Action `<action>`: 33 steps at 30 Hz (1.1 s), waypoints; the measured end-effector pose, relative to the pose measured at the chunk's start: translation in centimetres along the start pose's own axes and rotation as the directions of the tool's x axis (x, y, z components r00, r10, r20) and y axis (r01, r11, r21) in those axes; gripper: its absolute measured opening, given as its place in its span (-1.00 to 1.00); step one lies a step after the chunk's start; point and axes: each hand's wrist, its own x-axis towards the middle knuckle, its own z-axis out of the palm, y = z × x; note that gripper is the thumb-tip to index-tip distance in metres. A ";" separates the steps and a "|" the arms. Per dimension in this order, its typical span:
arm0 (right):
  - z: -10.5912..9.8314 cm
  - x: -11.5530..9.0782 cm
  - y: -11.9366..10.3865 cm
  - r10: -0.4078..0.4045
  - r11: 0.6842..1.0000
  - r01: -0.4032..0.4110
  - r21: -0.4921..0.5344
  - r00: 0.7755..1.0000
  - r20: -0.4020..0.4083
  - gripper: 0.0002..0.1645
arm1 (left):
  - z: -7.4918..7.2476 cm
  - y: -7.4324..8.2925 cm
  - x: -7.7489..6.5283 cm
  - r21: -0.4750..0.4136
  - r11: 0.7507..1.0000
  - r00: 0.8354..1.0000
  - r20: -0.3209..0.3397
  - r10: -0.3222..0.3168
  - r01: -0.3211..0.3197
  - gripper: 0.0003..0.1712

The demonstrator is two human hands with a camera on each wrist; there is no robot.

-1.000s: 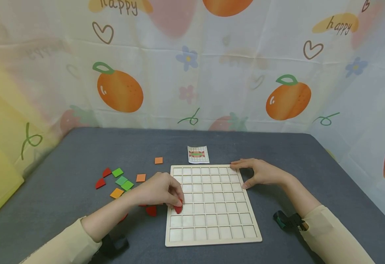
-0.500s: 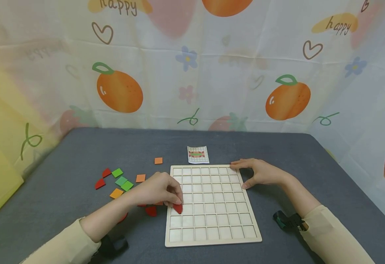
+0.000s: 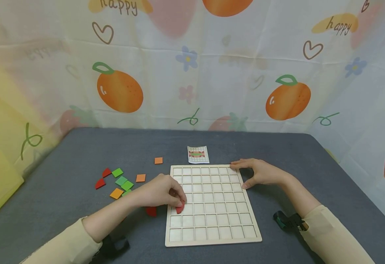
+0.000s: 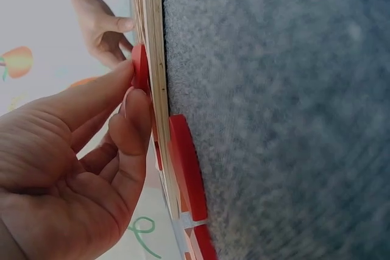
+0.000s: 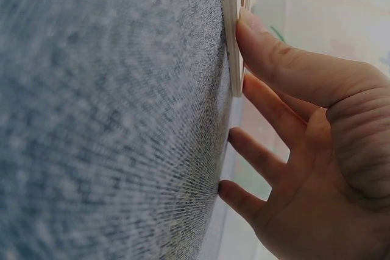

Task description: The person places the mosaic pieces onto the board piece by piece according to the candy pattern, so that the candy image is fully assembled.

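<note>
My left hand (image 3: 164,191) pinches a small red tile (image 3: 180,207) with one curved side, over a left-column cell of the pale wooden grid board (image 3: 213,244). In the left wrist view the tile (image 4: 139,66) stands nearly on edge at the fingertips, close against the board (image 4: 159,59). My right hand (image 3: 265,172) rests at the board's top right corner, thumb on the right edge and fingers spread along the top. The right wrist view shows the thumb pressing the board's edge (image 5: 230,22), with other fingertips down at the dark cloth.
Left of the board lie green tiles (image 3: 121,180), red tiles (image 3: 100,183), a yellow-orange tile (image 3: 116,193) and orange tiles (image 3: 141,178). One red tile (image 3: 151,211) is beside the board's left edge. Behind the board is a small card (image 3: 198,154) printed with a candy-shaped pattern.
My left hand shifts slightly right over the board, and the red tile turns a little in its fingertips. The right hand and the board stay where they were.
</note>
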 end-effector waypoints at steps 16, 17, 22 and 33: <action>0.0 0.1 0.0 -0.005 1.000 0.005 -0.010 1.000 -0.002 -0.04 | 0.2 0.1 -0.1 -0.021 0.999 0.999 0.012 -0.029 0.030 -0.92; 0.0 0.1 0.0 -0.006 1.000 0.006 -0.010 1.000 -0.001 -0.04 | 0.1 0.1 -0.1 -0.023 0.999 1.000 0.011 -0.029 0.029 -0.92; 0.0 0.1 0.1 -0.007 1.000 0.007 -0.016 1.000 0.002 -0.04 | 0.0 0.0 -0.2 -0.035 0.999 1.000 0.009 -0.030 0.031 -0.91; 0.0 0.1 0.0 -0.006 1.000 0.006 -0.015 1.000 0.002 -0.05 | -4.6 -0.7 -1.2 -0.017 0.996 0.983 -0.155 -0.094 0.092 -0.81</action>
